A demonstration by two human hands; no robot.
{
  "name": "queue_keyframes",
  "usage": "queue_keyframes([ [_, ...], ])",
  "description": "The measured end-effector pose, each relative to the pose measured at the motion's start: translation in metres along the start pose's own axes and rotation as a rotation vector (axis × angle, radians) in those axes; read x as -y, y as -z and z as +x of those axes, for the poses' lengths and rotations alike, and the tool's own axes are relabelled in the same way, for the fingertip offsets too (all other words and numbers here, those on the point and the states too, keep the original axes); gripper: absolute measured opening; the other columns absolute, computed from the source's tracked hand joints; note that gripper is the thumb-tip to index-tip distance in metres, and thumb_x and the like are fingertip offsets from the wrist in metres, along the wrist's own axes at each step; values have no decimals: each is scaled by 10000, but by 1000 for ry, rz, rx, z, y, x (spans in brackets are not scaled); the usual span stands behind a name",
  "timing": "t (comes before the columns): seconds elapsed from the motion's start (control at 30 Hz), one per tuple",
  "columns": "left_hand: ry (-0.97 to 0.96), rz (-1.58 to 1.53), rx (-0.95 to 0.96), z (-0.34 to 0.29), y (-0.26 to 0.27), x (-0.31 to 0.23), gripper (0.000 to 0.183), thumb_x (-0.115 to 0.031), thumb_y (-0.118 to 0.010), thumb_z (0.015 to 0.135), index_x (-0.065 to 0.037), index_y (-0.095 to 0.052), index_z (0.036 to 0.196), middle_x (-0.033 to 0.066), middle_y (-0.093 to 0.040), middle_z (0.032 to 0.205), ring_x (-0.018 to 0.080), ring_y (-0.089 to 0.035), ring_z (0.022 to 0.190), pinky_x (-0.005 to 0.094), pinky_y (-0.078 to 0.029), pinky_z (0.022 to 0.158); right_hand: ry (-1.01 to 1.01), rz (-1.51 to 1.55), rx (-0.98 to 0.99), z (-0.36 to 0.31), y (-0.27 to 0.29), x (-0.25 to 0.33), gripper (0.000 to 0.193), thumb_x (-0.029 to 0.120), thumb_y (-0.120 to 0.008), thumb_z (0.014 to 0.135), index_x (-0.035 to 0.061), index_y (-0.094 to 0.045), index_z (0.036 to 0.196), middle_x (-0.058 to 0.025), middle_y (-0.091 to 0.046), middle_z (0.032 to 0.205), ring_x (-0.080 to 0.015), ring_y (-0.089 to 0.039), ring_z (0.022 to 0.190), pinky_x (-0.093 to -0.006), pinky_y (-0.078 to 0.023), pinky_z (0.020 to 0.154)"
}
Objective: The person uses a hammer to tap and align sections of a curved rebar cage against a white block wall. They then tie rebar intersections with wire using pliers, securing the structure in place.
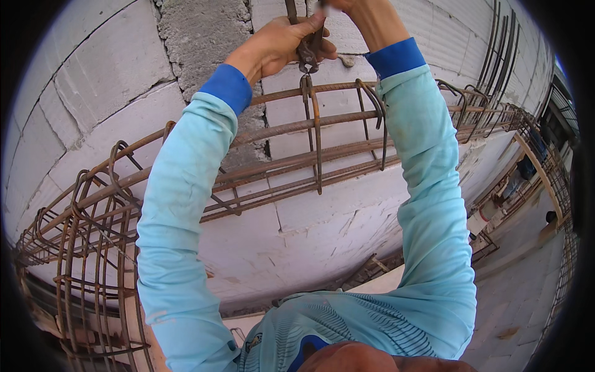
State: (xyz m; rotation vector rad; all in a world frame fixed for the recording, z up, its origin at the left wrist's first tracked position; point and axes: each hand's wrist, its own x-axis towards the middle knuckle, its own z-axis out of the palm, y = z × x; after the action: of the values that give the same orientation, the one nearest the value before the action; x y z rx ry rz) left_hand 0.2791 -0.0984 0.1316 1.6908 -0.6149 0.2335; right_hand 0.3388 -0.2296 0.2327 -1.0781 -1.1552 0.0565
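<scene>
My left hand [282, 46] is closed around a pair of rusty end-cutting pincers [307, 56], with its thumb across the handles. The jaws point down at a short bit of tie wire [305, 78] on top of a stirrup [317, 118]. That stirrup wraps the long bars of a rusty rebar cage [273, 132]. My right hand [342, 5] is at the upper edge, beside the upper end of a pincer handle. Its fingers are partly cut off and blurred, so their grip does not show.
Behind the cage rises a white block wall [118, 59] with a rough grey concrete column [204, 37]. Upright rebars [501, 53] stand at the right. A second cage [93, 266] drops down at the left. Below right lies a lower grey surface [520, 304].
</scene>
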Motion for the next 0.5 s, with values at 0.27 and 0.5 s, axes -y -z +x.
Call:
queue_keyframes([
  [0.27, 104, -93, 8, 23, 10, 18, 702, -604, -680, 884, 59, -601, 1102, 196, -718, 957, 329, -755, 923, 397, -626, 834, -243, 50, 169, 21, 32, -7, 260, 85, -618, 986, -40, -642, 1212, -171, -709, 1148, -312, -698, 1081, -436, -580, 924],
  [0.5, 118, -165, 52, 28, 9, 21, 776, -644, -746, 771, 55, -609, 1080, 151, -700, 895, 297, -743, 844, 387, -629, 848, -111, 358, 245, -2, 33, -14, 210, 208, -655, 998, 18, -611, 1075, -116, -690, 987, -260, -696, 904, -410, -592, 800],
])
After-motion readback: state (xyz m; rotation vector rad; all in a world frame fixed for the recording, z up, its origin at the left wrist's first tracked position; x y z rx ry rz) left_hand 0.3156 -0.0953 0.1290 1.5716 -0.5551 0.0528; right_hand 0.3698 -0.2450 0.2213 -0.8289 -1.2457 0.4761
